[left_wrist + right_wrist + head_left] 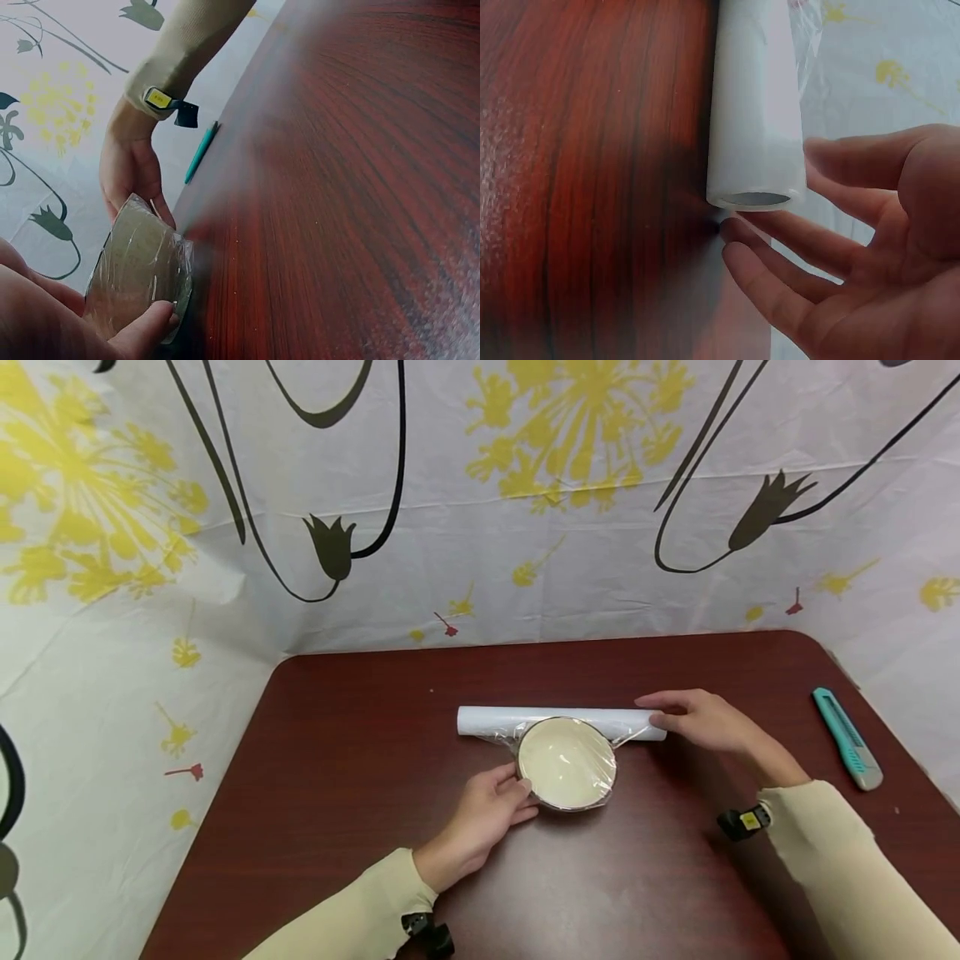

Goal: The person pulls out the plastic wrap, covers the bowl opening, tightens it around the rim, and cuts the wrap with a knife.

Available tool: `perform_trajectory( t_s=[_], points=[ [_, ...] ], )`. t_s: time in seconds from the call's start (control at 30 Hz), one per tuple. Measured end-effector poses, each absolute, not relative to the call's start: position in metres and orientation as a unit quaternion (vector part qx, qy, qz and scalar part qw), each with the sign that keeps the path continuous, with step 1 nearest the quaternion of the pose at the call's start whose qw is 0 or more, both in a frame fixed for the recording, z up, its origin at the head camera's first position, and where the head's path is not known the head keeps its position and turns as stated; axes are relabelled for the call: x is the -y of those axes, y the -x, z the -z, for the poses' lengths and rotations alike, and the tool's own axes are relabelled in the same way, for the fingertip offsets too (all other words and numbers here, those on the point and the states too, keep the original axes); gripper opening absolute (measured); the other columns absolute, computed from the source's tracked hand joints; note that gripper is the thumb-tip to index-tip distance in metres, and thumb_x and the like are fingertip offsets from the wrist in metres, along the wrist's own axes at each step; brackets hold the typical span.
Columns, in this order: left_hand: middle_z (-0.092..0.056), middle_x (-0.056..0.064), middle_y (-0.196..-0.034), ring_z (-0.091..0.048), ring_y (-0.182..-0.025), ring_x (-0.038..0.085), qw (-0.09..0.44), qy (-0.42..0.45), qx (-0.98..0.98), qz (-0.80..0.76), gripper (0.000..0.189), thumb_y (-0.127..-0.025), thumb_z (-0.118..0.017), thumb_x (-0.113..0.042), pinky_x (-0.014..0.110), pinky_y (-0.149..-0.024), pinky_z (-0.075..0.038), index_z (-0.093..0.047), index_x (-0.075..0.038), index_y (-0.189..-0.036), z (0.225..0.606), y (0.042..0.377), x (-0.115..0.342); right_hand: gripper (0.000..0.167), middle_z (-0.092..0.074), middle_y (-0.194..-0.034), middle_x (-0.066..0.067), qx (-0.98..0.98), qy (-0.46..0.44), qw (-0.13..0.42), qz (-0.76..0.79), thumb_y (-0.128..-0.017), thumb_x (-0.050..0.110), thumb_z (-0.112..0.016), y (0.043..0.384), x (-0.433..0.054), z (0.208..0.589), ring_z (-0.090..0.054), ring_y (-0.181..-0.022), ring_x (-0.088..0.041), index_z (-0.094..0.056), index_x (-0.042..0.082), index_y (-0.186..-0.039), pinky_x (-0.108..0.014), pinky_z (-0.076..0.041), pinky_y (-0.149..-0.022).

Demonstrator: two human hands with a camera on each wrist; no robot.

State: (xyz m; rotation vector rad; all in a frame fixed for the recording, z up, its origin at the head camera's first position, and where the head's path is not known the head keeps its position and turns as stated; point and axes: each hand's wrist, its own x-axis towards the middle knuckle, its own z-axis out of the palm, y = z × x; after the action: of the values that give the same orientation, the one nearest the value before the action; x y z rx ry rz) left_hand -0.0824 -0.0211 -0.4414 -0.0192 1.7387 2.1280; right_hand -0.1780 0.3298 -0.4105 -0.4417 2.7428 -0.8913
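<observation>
Now, bowl (567,763): over desk (360,760), in front of roll (756,112); your left hand (487,812) pinches its side between thumb and fingers.
Your right hand (703,720): fingers spread around roll's end; contact unclear.
Film (182,255): tug too hard, it could tear.

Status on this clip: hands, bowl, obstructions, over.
Left hand gripping bowl, clear film over it. Right hand at white roll's right end, fingers spread. Teal cutter off right, apart from both hands.
</observation>
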Motion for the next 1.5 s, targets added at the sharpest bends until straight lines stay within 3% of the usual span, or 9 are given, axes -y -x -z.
perform_trajectory(
  t_s=[0.2,0.5,0.77,1.13,1.3,1.5],
  points=[
    [-0.059,0.042,-0.145,-0.069,-0.122,0.049,0.196,0.013,-0.61,-0.767,0.055,-0.111,-0.052,0.005,0.051,-0.101,-0.061,-0.031,0.027,-0.157,0.443,0.083,0.021,0.04,-0.069,-0.144,-0.024,-0.93,0.169,0.106,0.308,-0.109,0.017,-0.069,0.179,-0.332,0.416,-0.059,-0.137,-0.044,-0.07,0.003,-0.146,-0.06,-0.049,-0.107],
    [-0.067,0.033,-0.134,-0.076,-0.108,0.039,0.197,0.04,-0.569,-0.797,0.054,-0.107,-0.054,0.005,0.055,-0.091,-0.065,-0.037,0.021,-0.156,0.444,0.086,0.016,0.037,-0.074,-0.132,-0.017,-0.929,0.191,0.074,0.307,-0.105,0.012,-0.074,0.177,-0.332,0.423,-0.063,-0.119,-0.031,-0.074,0.007,-0.141,-0.036,-0.05,-0.094],
    [-0.07,0.031,-0.13,-0.075,-0.098,0.03,0.183,0.047,-0.556,-0.809,0.055,-0.104,-0.053,0.009,0.052,-0.093,-0.065,-0.039,0.02,-0.156,0.446,0.087,0.013,0.036,-0.074,-0.133,-0.02,-0.933,0.192,0.067,0.295,-0.106,0.012,-0.075,0.178,-0.331,0.425,-0.065,-0.118,-0.033,-0.074,0.006,-0.141,-0.044,-0.052,-0.092],
    [-0.069,0.036,-0.131,-0.076,-0.101,0.03,0.18,0.02,-0.574,-0.799,0.051,-0.106,-0.052,0.009,0.05,-0.093,-0.065,-0.042,0.024,-0.153,0.445,0.09,0.017,0.035,-0.075,-0.129,-0.02,-0.944,0.184,0.026,0.271,-0.104,0.011,-0.077,0.171,-0.33,0.43,-0.068,-0.108,-0.031,-0.075,0.009,-0.138,-0.048,-0.053,-0.088],
    [-0.068,0.036,-0.132,-0.076,-0.102,0.031,0.189,0.016,-0.58,-0.792,0.051,-0.106,-0.051,0.009,0.049,-0.093,-0.065,-0.042,0.024,-0.153,0.445,0.095,0.02,0.035,-0.076,-0.125,-0.017,-0.948,0.172,0.028,0.265,-0.105,0.014,-0.077,0.167,-0.33,0.43,-0.061,-0.086,-0.022,-0.075,0.011,-0.14,-0.042,-0.049,-0.08],
    [-0.07,0.035,-0.129,-0.076,-0.1,0.029,0.208,0.011,-0.596,-0.776,0.048,-0.106,-0.051,0.009,0.049,-0.093,-0.065,-0.047,0.022,-0.151,0.444,0.102,0.025,0.036,-0.072,-0.103,-0.007,-0.952,0.158,0.03,0.261,-0.107,0.015,-0.075,0.158,-0.33,0.431,-0.044,-0.066,-0.014,-0.073,0.011,-0.142,-0.035,-0.041,-0.069]
  ],
)
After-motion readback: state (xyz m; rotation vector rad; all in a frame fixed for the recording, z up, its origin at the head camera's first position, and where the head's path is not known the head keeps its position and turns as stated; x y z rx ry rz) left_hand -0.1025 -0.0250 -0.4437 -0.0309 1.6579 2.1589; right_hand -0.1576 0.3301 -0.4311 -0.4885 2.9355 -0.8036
